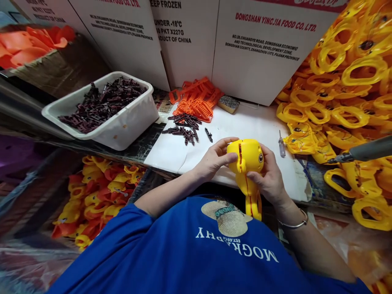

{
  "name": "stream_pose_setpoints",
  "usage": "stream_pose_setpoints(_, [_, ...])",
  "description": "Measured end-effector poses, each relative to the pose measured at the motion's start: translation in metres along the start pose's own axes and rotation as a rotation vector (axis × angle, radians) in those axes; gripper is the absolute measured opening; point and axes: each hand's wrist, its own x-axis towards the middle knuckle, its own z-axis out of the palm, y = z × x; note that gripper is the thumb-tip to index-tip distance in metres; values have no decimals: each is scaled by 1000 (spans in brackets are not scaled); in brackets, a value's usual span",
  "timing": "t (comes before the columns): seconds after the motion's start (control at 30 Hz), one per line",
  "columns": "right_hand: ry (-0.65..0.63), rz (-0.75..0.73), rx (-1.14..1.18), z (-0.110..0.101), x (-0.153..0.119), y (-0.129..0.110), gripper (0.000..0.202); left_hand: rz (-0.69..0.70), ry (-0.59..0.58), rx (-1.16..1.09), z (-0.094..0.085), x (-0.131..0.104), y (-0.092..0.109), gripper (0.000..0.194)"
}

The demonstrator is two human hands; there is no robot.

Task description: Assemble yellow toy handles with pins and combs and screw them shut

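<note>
Just past the blue T-shirt [171,241], I see a yellow plastic animal toy [249,153], held over the table's [168,151] near edge. L hand [211,161] is half curled on one side of its head; R hand [271,177] likewise opposite, w/ thumb near the neck. Prob. light, stiff, bit slippery; since the seam gapes, best grip is across both halves. Farther: dark-brown plastic pcs [186,120], then orange plastic parts [196,98].

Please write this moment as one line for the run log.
left hand: holding yellow toy; right hand: holding same toy; toy: seam visible; ahead: orange parts, dark parts; right: small screwdriver; left: white tub
</note>
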Motion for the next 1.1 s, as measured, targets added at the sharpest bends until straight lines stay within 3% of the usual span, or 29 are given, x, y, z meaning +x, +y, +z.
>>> stream_pose_setpoints(0.13, [-9, 19, 42, -2, 3, 2, 88, 49, 3, 141, 8, 0, 5, 92])
stream_pose_setpoints(0.33, [5, -4, 27, -7, 5, -4, 90, 51, -211, 188, 11, 3, 15, 104])
stream_pose_setpoints(0.5, [16, -31, 32, -12, 12, -9, 90, 104, -146, 115, 15, 8, 14, 104])
stream_pose_setpoints(0.7, [11, -73, 1, -13, 15, -9, 91, 129, -132, 132, 17, 7, 15, 87])
stream_pose_setpoints(0.9, [-23, -84, -7, -11, 13, -10, 87, 104, -98, 101, 19, 4, 16, 82])
stream_pose_setpoints(1.1, [25, -191, -177, -13, 4, -9, 94, 112, -222, 196, 15, -5, 24, 97])
